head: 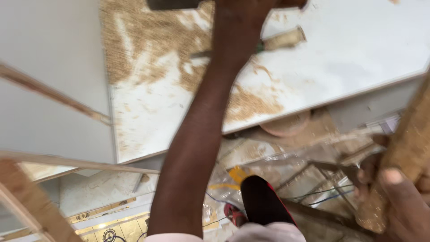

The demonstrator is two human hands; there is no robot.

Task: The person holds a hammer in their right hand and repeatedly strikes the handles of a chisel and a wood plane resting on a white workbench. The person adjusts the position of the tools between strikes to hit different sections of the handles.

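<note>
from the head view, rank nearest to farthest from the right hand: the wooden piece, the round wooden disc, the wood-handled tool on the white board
1. wooden piece, gripped by the right hand, lower right.
2. round wooden disc, under the white board's edge, centre.
3. wood-handled tool, on the board, top.

left arm (201, 134) stretched forward, hand mostly out of frame | right hand (398, 201) low, fingers (365, 172) curled in grip
</note>
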